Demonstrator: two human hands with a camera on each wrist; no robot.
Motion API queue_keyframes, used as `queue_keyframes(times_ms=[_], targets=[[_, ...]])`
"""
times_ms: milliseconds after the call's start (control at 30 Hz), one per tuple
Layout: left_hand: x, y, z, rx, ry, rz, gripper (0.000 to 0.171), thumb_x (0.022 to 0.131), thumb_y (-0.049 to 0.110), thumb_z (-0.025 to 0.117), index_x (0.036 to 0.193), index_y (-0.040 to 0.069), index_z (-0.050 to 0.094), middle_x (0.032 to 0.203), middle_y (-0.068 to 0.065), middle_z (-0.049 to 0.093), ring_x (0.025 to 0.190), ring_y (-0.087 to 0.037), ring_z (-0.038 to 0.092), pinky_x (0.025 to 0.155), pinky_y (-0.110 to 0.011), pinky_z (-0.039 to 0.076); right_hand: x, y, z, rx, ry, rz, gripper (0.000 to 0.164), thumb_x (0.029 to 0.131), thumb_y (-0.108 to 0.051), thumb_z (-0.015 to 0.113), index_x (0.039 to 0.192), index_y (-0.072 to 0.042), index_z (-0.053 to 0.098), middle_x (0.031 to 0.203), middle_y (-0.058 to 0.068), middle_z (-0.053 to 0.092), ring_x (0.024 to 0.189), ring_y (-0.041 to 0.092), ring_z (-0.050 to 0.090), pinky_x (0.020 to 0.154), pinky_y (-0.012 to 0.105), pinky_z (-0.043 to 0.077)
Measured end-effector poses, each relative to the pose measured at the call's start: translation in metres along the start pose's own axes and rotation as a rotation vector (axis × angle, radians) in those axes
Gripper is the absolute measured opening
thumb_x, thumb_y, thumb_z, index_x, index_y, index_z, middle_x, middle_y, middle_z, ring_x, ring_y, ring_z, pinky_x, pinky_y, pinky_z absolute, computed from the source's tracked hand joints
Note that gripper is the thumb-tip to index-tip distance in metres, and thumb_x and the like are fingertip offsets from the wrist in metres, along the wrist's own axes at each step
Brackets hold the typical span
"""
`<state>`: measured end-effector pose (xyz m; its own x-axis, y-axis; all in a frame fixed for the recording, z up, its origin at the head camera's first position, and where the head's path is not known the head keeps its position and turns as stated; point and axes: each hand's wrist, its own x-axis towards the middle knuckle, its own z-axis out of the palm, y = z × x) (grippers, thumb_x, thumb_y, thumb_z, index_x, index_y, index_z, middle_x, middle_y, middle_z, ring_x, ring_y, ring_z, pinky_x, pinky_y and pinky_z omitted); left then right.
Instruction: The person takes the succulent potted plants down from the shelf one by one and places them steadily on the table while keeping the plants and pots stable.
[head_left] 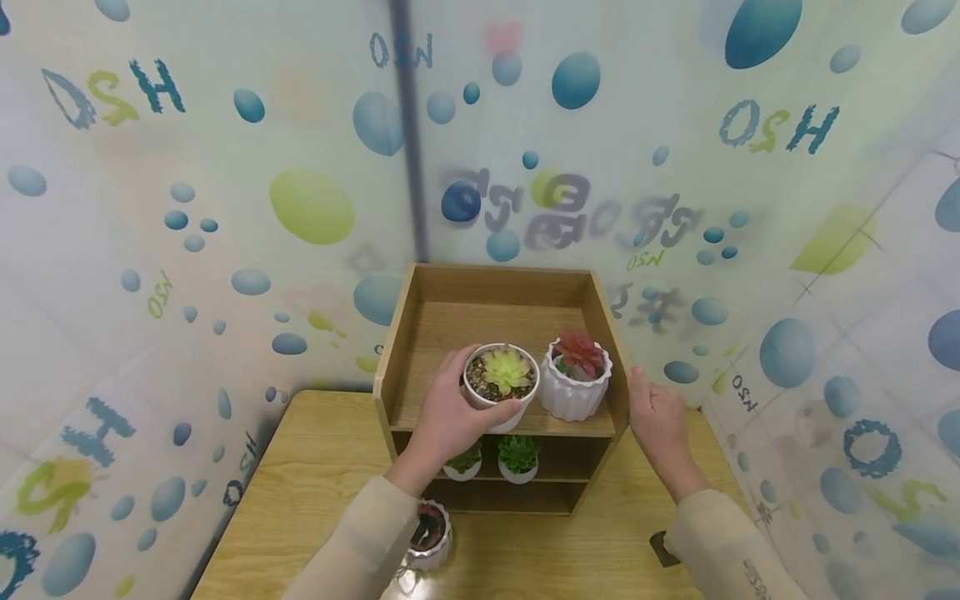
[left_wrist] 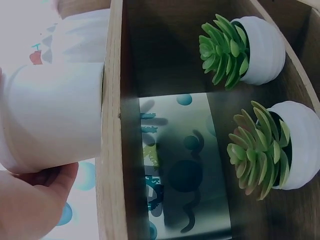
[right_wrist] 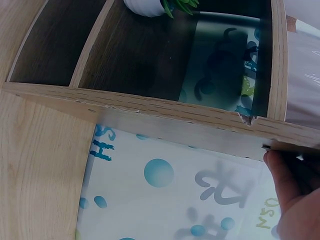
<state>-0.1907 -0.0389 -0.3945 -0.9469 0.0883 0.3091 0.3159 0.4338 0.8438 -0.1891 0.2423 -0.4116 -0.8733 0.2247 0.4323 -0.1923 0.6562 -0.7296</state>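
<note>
- white pot with a pale green plant [head_left: 504,379] is sitting at the front edge of the wooden shelf's [head_left: 457,325] top level, mouth facing up, its height axis running roughly upright; whether its base is fully resting on the board, i cannot tell.
- left hand [head_left: 456,410] is grasping this pot from the left and front, the thumb lying across the wall below the rim, so this is the nearer hand.
- ribbed pot with a red plant [head_left: 576,385] is standing just right of the held one, between it and the right side wall [head_left: 610,350]; most of the board is stretching away to the left and behind.
- right hand [head_left: 658,417] is touching the outer face of that side wall, fingers looking curled; i cannot tell whether they are gripping it.
- one level down, a small pot with a green plant [head_left: 517,458] and its twin [head_left: 462,465] are standing side by side.
- a dark-planted pot [head_left: 430,533] is standing on the table [head_left: 322,467], beside the left sleeve [head_left: 363,533].
</note>
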Motion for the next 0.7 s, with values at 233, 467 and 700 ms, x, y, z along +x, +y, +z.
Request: queue_keyframes(times_ms=[233,467,700], targets=[[-0.006,0.002,-0.002,0.001,-0.002,-0.007,0.088,0.072,0.039,0.094,0.146,0.011,0.055,0.137,-0.012,0.058,0.121,-0.032,0.057,0.099,-0.056,0.051,0.0,0.0,0.0,0.0,-0.005,-0.006,0.064,0.108,-0.02,0.046,0.047,-0.007,0.032,0.047,-0.009,0.025,0.047,0.008,0.021,0.045,0.025,0.018],[-0.011,0.003,-0.005,0.003,0.001,0.017,0.088,0.072,0.039,0.094,0.145,0.009,0.055,0.138,-0.01,0.058,0.123,-0.031,0.057,0.099,-0.055,0.051,0.001,0.001,0.0,0.002,-0.003,-0.012,0.064,0.108,-0.018,0.046,0.046,-0.008,0.032,0.047,-0.01,0.024,0.047,0.008,0.021,0.045,0.025,0.017],[-0.016,0.003,-0.007,0.017,-0.006,0.043,0.089,0.07,0.038,0.095,0.145,0.009,0.056,0.135,-0.009,0.06,0.121,-0.03,0.058,0.099,-0.054,0.052,0.0,-0.001,-0.001,0.01,-0.02,0.009,0.064,0.109,-0.02,0.046,0.047,-0.006,0.033,0.047,-0.009,0.026,0.047,0.009,0.023,0.045,0.025,0.019]])
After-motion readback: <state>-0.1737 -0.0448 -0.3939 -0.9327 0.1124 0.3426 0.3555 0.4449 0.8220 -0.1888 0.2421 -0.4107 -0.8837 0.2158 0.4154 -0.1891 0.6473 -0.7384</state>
